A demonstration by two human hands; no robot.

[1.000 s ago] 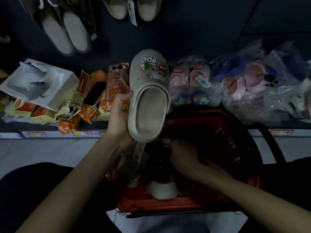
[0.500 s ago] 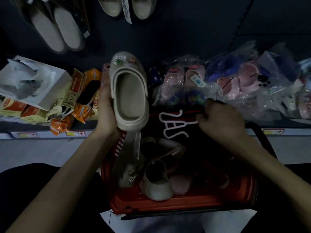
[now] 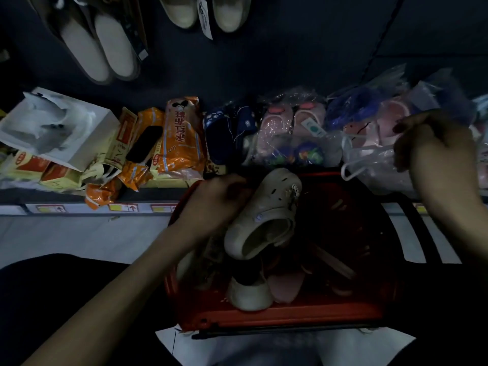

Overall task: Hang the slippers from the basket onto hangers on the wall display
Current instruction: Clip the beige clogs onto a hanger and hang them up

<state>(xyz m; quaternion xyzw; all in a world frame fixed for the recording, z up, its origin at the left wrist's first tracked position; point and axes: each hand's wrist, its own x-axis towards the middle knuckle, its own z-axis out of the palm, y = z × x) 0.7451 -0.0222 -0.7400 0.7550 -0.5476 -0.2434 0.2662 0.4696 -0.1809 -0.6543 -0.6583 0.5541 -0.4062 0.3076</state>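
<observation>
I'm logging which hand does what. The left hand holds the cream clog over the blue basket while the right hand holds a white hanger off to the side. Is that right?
Not quite: the basket is red, not blue, as the head view shows. The rest stands: the left hand holds the cream clog over it, and the right hand holds a white hanger off to the side.

Moulded cream clog (image 3: 264, 217): uniform off-white, small perforations, small charms on the toe.
Plastic shopping basket (image 3: 277, 317): red.
Snack packets (image 3: 182, 138): orange with red characters.
Bagged slippers (image 3: 293, 120): pale pink with coral accents; neighbouring bagged pair (image 3: 227, 133) navy.
Hanging slipper pair (image 3: 105, 48): beige insoles, dark edging.
Cardboard box (image 3: 87, 143): white.
</observation>
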